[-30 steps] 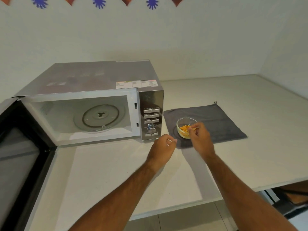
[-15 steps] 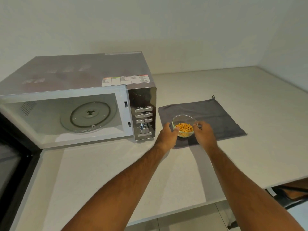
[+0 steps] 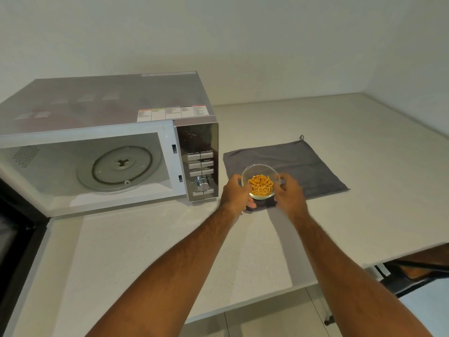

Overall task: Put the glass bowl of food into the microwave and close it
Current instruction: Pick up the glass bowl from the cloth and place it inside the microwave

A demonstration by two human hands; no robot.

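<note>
A small glass bowl (image 3: 260, 182) holding orange pasta-like food sits at the near left corner of a grey cloth (image 3: 294, 164). My left hand (image 3: 237, 193) cups the bowl's left side and my right hand (image 3: 289, 193) cups its right side. Whether the bowl is lifted off the cloth I cannot tell. The silver microwave (image 3: 109, 132) stands to the left with its cavity exposed and a glass turntable (image 3: 119, 167) inside. Its black door (image 3: 17, 242) hangs open at the far left edge of the view.
The white countertop (image 3: 145, 251) stretches between the microwave and its front edge. White walls close the back and right. A dark chair (image 3: 418, 271) shows below the counter's right edge, over a tiled floor.
My left hand has come from the counter onto the bowl's left side, and my right hand has shifted from the rim to the right side. Both now grip it. The view tilted down.
</note>
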